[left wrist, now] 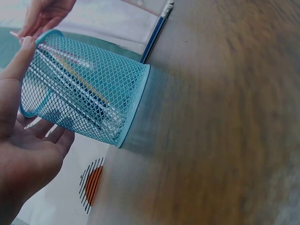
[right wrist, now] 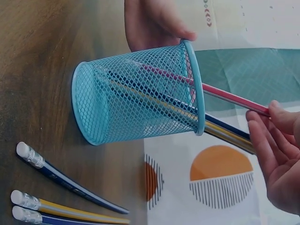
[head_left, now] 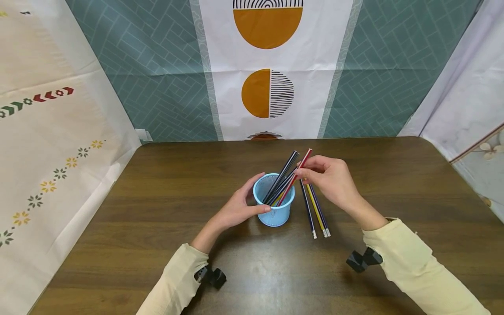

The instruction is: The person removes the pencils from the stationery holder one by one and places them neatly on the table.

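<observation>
A light blue mesh pencil cup (head_left: 275,217) stands upright on the table. My left hand (head_left: 238,205) holds it from the left, thumb on the near side of the rim and fingers round the far side. Several dark pencils (head_left: 280,177) and a yellow one lean inside it, their tops above the rim. Between thumb and fingertips my right hand (head_left: 328,179) pinches a red pencil (head_left: 289,186) near its upper end. Through the mesh in the right wrist view, the red pencil's (right wrist: 164,73) lower part shows within the cup.
Right of the cup, two dark blue pencils (head_left: 309,214) and a yellow pencil (head_left: 316,207) lie on the brown wooden table (head_left: 177,197), white erasers toward me. Patterned cloth (head_left: 157,87) hangs behind the table's far edge. Each sleeve cuff carries a small black camera (head_left: 215,278).
</observation>
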Motion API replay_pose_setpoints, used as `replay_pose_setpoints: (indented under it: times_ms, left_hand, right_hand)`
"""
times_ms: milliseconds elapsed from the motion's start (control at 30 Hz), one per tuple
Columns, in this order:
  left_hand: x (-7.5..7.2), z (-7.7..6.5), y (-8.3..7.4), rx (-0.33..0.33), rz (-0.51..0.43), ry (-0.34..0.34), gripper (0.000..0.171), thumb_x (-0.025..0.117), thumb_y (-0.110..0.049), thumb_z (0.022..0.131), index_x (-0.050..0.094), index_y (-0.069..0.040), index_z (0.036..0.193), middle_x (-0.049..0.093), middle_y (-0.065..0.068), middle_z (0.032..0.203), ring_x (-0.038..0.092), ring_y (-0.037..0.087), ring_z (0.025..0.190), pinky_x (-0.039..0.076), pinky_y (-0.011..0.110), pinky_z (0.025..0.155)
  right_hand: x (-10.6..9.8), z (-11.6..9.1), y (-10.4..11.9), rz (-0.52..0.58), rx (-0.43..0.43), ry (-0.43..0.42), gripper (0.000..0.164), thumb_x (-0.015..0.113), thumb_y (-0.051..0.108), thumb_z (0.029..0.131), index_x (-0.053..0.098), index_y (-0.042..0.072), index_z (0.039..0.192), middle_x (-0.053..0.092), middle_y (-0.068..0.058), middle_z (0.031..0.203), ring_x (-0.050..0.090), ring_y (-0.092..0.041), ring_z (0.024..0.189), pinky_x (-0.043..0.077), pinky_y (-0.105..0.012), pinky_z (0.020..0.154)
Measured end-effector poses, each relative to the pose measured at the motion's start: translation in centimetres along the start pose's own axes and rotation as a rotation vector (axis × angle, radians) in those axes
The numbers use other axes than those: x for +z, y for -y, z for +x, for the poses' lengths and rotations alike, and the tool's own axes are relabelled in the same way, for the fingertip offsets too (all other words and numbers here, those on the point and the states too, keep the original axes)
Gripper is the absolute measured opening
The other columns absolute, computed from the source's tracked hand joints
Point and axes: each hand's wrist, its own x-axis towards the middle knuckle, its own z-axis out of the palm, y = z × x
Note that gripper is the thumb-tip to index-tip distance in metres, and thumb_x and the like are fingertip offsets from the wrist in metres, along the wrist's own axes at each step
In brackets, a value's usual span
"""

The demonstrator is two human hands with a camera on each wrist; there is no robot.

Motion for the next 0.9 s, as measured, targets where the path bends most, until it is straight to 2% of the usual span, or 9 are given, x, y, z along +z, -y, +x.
replay_pose_setpoints:
  times_ms: [167, 267, 367, 600, 900]
  left_hand:
    - [-0.1, 0.0, 0.0, -0.009, 0.005, -0.002, 0.083, 0.077, -0.016, 0.083, 0.029, -0.009, 0.151, 0.044, 0.014, 0.142, 0.046, 0.028, 0.126, 0.037, 0.045, 0.104]
    - [-0.1, 0.1, 0.1, -0.009, 0.003, 0.000, 0.083, 0.077, -0.016, 0.084, 0.029, -0.010, 0.151, 0.043, 0.013, 0.142, 0.046, 0.028, 0.126, 0.037, 0.045, 0.104]
    - [-0.1, 0.1, 0.1, -0.013, 0.000, 0.002, 0.083, 0.077, -0.015, 0.084, 0.029, -0.011, 0.151, 0.043, 0.014, 0.142, 0.046, 0.028, 0.126, 0.038, 0.045, 0.103]
    - [0.0, 0.1, 0.1, -0.013, -0.005, -0.002, 0.082, 0.076, -0.010, 0.084, 0.029, -0.010, 0.151, 0.044, 0.013, 0.141, 0.047, 0.028, 0.126, 0.038, 0.044, 0.103]
    - [0.0, 0.1, 0.0, -0.009, -0.008, 0.001, 0.081, 0.075, -0.008, 0.084, 0.029, -0.007, 0.151, 0.044, 0.015, 0.142, 0.046, 0.029, 0.127, 0.036, 0.045, 0.104]
  right_hand:
    - [0.3, -0.1, 0.4, 0.064, -0.094, -0.012, 0.012, 0.068, 0.001, 0.089, 0.068, -0.007, 0.097, 0.069, -0.017, 0.089, 0.069, -0.016, 0.073, 0.056, -0.031, 0.069]
    - [0.3, -0.1, 0.5, 0.089, -0.174, -0.052, 0.010, 0.066, -0.003, 0.089, 0.067, -0.008, 0.097, 0.068, -0.018, 0.091, 0.068, -0.015, 0.075, 0.055, -0.027, 0.070]
    - [0.4, 0.0, 0.6, 0.102, -0.243, -0.100, 0.011, 0.064, -0.009, 0.087, 0.065, -0.009, 0.098, 0.067, -0.020, 0.093, 0.066, -0.009, 0.075, 0.054, -0.023, 0.071]
    - [0.5, 0.4, 1.2, 0.153, -0.306, -0.157, 0.012, 0.061, -0.017, 0.085, 0.060, -0.015, 0.097, 0.064, -0.027, 0.098, 0.064, -0.005, 0.076, 0.054, -0.022, 0.071]
    - [0.1, 1.1, 2.2, 0.105, -0.371, -0.196, 0.014, 0.062, -0.016, 0.084, 0.059, -0.016, 0.097, 0.065, -0.022, 0.094, 0.064, -0.004, 0.075, 0.053, -0.020, 0.073]
